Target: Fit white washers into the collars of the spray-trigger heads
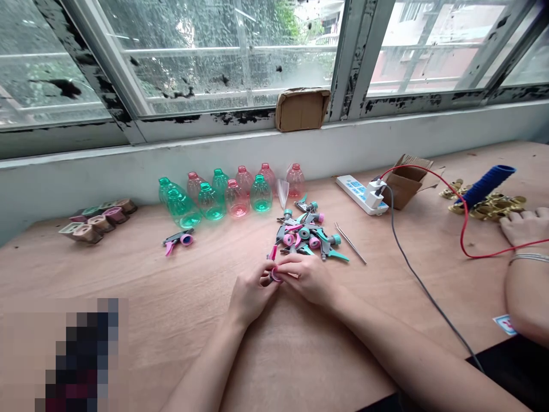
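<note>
Both hands meet at the middle of the table over a pink and grey trigger spray head [274, 274]. My left hand [252, 293] is closed around its body, while the fingers of my right hand [309, 278] pinch it near the pink collar. My fingers cover much of the sprayer. Just beyond them lies a pile of loose spray heads [304, 233] in pink, teal and grey. Another pink and grey spray head [178, 240] rests apart on the left. Behind stand several clear green bottles [212, 203] and pink bottles [237, 200], all without tops.
Tweezers [350, 244] lie right of the pile, near a white power strip [358, 194] with cables. A cardboard box [403, 183], gold pieces [493, 206] and a blue tube [486, 186] are farther right, beside another person's hand [525, 229]. Small containers [96, 220] sit at left.
</note>
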### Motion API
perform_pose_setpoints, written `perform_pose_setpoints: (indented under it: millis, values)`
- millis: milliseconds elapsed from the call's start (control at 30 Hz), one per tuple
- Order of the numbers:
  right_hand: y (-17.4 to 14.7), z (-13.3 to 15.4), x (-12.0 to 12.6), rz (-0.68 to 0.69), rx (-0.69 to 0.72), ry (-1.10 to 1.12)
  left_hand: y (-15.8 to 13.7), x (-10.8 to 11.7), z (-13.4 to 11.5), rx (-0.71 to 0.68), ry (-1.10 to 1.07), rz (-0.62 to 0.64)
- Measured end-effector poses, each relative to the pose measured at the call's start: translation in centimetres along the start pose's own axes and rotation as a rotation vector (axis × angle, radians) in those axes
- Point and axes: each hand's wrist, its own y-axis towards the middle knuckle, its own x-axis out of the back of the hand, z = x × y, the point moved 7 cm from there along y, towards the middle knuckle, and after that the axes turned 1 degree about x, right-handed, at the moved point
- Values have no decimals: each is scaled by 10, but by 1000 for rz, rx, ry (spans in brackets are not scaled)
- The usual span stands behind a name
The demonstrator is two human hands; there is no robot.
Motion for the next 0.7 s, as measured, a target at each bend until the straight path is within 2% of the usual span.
perform_pose_setpoints:
  millis: [233, 467, 533, 567, 633, 700]
  values:
    - [1, 3, 0, 1, 14, -54, 1, 0, -2, -73, 143, -21]
    - [-2, -7, 4, -97, -57, 115, 2, 1, -11, -119, 198, 22]
    - [-2, -10, 4, -87, -85, 143, 5, 18, -6, -114, 256, 6]
    - [-2, -11, 3, -76, -103, 142, 8, 33, -1, -86, 314, -41]
    - [-2, -12, 1, -49, -133, 124, 11, 77, 18, 70, 474, -253]
    - [-2, -11, 0, -22, -147, 108, 13, 118, 40, 237, 722, -352]
